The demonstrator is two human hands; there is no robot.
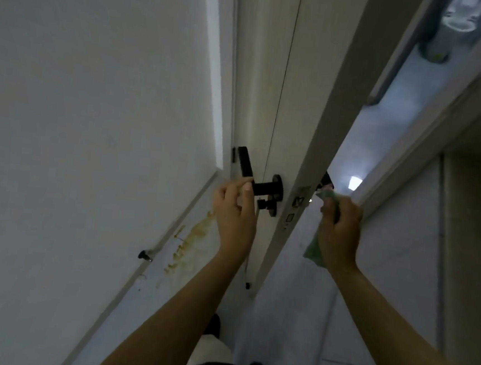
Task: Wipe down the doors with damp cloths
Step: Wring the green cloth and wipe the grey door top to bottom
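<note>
A white door (258,96) stands open edge-on in front of me, its narrow edge (321,137) with a latch plate facing me. My left hand (235,211) grips the black lever handle (258,181) on the door's left face. On the far side of the door edge, my right hand (340,229) is closed on a green cloth (315,247). The cloth's top presses against the black handle (325,181) on that other face, which is mostly hidden. A loose end of the cloth hangs below my wrist.
A white wall (94,111) runs along the left with a black door stopper (145,255) near its skirting. A yellowish stain (190,242) marks the floor by the wall. The door frame (430,132) stands right of the gap. A bin (438,39) stands in the far room.
</note>
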